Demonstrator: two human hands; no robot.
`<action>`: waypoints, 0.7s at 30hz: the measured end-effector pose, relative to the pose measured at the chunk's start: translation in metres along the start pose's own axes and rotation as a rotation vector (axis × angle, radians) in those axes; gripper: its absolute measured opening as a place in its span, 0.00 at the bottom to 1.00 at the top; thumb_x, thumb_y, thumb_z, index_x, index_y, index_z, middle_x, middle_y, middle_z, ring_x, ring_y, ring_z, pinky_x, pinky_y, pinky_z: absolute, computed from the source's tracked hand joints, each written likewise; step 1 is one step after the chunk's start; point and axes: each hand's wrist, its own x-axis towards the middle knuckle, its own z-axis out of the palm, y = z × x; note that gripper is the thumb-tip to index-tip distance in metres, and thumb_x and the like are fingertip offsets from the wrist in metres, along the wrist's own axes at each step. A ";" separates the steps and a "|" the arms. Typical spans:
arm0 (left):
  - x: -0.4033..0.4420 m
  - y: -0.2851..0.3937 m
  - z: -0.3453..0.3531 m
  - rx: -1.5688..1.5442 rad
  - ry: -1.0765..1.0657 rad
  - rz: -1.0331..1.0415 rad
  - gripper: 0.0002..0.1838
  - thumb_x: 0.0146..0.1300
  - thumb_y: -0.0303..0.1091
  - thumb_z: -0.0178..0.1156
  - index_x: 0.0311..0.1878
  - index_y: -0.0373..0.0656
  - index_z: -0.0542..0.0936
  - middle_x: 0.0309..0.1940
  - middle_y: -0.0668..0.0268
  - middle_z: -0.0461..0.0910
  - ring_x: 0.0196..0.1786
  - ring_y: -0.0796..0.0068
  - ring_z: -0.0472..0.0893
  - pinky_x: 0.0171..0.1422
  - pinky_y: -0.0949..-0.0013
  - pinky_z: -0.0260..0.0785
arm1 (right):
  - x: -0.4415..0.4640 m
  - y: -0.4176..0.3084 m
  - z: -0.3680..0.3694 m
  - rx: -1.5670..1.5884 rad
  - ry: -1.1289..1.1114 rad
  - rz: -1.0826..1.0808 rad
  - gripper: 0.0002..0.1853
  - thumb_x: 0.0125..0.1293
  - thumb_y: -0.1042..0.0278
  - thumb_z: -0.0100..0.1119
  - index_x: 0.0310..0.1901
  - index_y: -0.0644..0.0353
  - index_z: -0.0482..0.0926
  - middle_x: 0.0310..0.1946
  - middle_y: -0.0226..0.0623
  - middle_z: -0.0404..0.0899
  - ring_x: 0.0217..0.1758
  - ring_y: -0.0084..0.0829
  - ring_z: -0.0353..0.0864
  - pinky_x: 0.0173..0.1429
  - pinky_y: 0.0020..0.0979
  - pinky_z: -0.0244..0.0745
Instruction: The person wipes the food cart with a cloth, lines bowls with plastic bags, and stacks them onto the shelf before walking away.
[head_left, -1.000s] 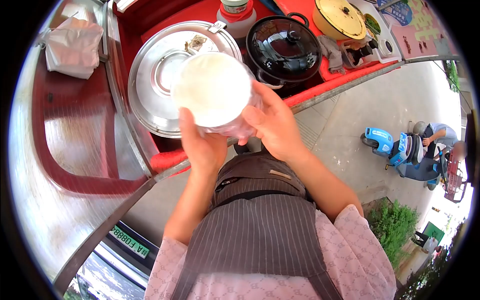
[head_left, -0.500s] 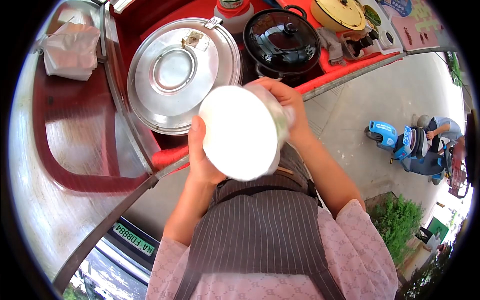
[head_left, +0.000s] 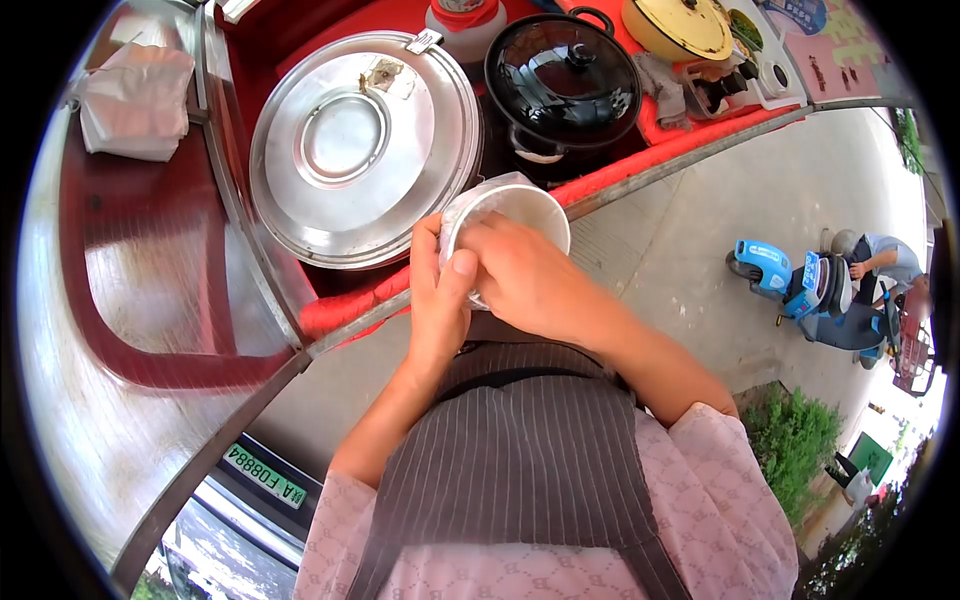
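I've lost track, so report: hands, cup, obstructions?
Left hand holding cup. Right hand reaching inside. Right hand partly blocks view into cup.

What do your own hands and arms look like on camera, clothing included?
The left hand and right hand are ungloved, with no watch or bracelet showing. Both arms are bare below short, loose, pale pink sleeves printed with a small repeating motif. Between them is a dark grey-brown apron with thin, light pinstripes.

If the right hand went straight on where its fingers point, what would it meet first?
Likely the inside of the white round bowl: the right hand reaches in through its mouth. Whether wall or base comes first, depth leaves unclear.
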 end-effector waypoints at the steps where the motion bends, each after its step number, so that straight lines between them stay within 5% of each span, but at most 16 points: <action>1: 0.001 -0.004 -0.004 0.024 -0.024 -0.024 0.38 0.67 0.60 0.61 0.64 0.36 0.66 0.55 0.60 0.73 0.59 0.72 0.73 0.67 0.66 0.65 | 0.000 0.001 -0.001 0.003 -0.001 0.003 0.07 0.65 0.73 0.55 0.42 0.67 0.75 0.42 0.54 0.79 0.49 0.58 0.78 0.54 0.51 0.73; 7: 0.019 0.012 0.000 -0.236 0.063 -0.139 0.43 0.68 0.60 0.61 0.72 0.36 0.61 0.64 0.56 0.72 0.67 0.64 0.73 0.71 0.60 0.66 | -0.001 -0.013 -0.035 -0.004 0.132 -0.109 0.11 0.66 0.79 0.54 0.49 0.67 0.78 0.42 0.47 0.79 0.45 0.48 0.81 0.47 0.45 0.76; 11: 0.031 0.012 0.010 -0.122 0.047 -0.050 0.49 0.63 0.61 0.67 0.74 0.35 0.59 0.65 0.55 0.71 0.66 0.64 0.75 0.70 0.60 0.69 | 0.006 -0.008 -0.053 0.156 0.183 0.111 0.11 0.66 0.79 0.53 0.49 0.68 0.77 0.38 0.48 0.80 0.42 0.52 0.81 0.47 0.46 0.75; 15: 0.037 0.001 0.030 0.012 0.019 -0.035 0.51 0.60 0.58 0.71 0.75 0.33 0.58 0.66 0.56 0.70 0.68 0.64 0.72 0.73 0.62 0.63 | 0.026 0.014 -0.052 -0.047 0.011 0.157 0.10 0.68 0.71 0.53 0.47 0.67 0.76 0.40 0.56 0.80 0.48 0.58 0.80 0.51 0.49 0.74; 19: 0.057 0.000 0.036 -0.027 0.043 -0.065 0.48 0.64 0.67 0.61 0.73 0.36 0.62 0.66 0.58 0.71 0.69 0.64 0.71 0.74 0.58 0.62 | 0.037 0.023 -0.079 -0.046 -0.081 0.015 0.10 0.62 0.77 0.55 0.46 0.66 0.77 0.41 0.52 0.80 0.45 0.55 0.81 0.49 0.48 0.76; 21: 0.072 0.016 0.049 -0.104 0.063 -0.049 0.46 0.69 0.67 0.54 0.75 0.37 0.61 0.69 0.58 0.69 0.72 0.61 0.70 0.77 0.54 0.60 | 0.041 0.005 -0.113 -0.042 0.228 -0.143 0.13 0.63 0.81 0.56 0.49 0.67 0.78 0.40 0.49 0.80 0.41 0.47 0.83 0.45 0.41 0.78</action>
